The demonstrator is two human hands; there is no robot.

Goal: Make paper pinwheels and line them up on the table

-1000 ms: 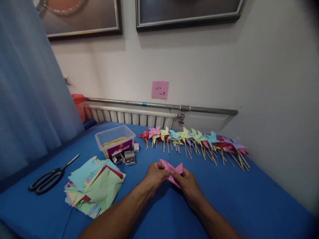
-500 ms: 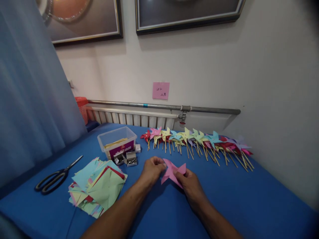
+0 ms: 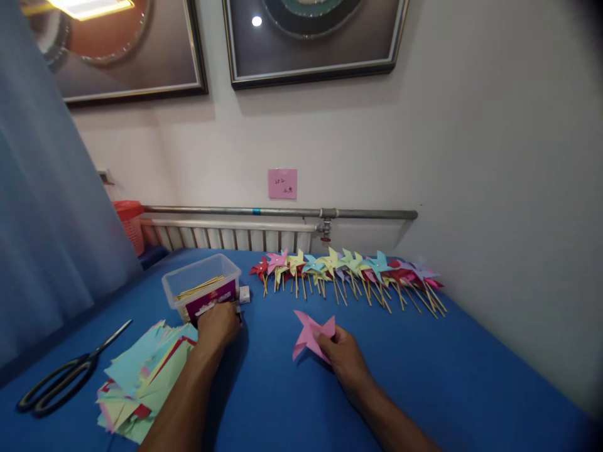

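My right hand (image 3: 343, 355) pinches a pink paper pinwheel (image 3: 309, 333) at its centre, holding it above the blue cloth. My left hand (image 3: 219, 323) reaches down in front of the clear plastic tub (image 3: 198, 282), over the small boxes of metal pins. It covers those boxes almost wholly, and its fingertips are hidden. Thin wooden sticks (image 3: 200, 287) lie inside the tub. Beneath my left forearm spreads a pile of coloured paper squares (image 3: 141, 376).
Black-handled scissors (image 3: 70, 376) lie at the far left. Finished pinwheels on sticks (image 3: 348, 270) form a long row along the back. Behind the table run a radiator (image 3: 226, 235) and a metal pipe (image 3: 282, 212). A blue curtain (image 3: 56, 188) hangs at left.
My left hand has left the pink pinwheel and moved left to the small boxes by the tub. My right hand keeps hold of the pinwheel. The view has shifted rightward and up.
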